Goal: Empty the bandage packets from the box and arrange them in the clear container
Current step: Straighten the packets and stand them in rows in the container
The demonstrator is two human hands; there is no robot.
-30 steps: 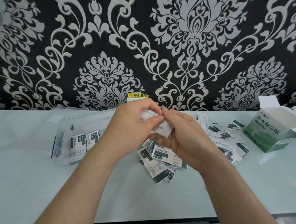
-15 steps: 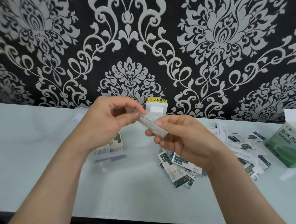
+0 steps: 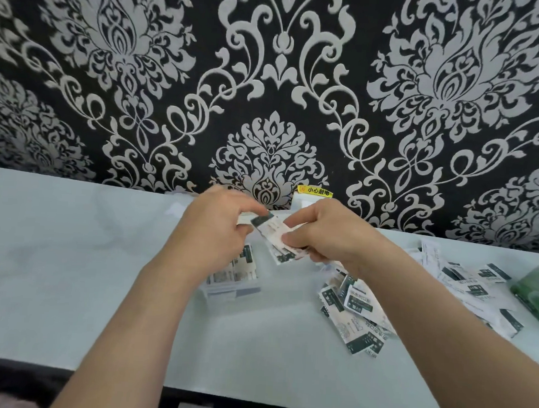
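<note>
I'm pinching a few packets (image 3: 274, 232) between left hand (image 3: 216, 232) and right hand (image 3: 329, 239) just above the container (image 3: 234, 289), aiming to square edges before dropping them flat beside those inside; pile (image 3: 357, 313) is lying loose to the right.

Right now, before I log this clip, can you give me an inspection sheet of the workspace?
Surface: pale glossy table, no spills seen.
Job's things: clear container with a few packets inside; green box at the right edge; held packets between both hands, near the container.
Clutter: loose packets scattered on the table's right half.
Grippers: left hand and right hand both pinch the held packets.
Cables: nothing seen.
Surroundings: black-and-silver patterned wallpaper; yellow warning sticker on it.
</note>
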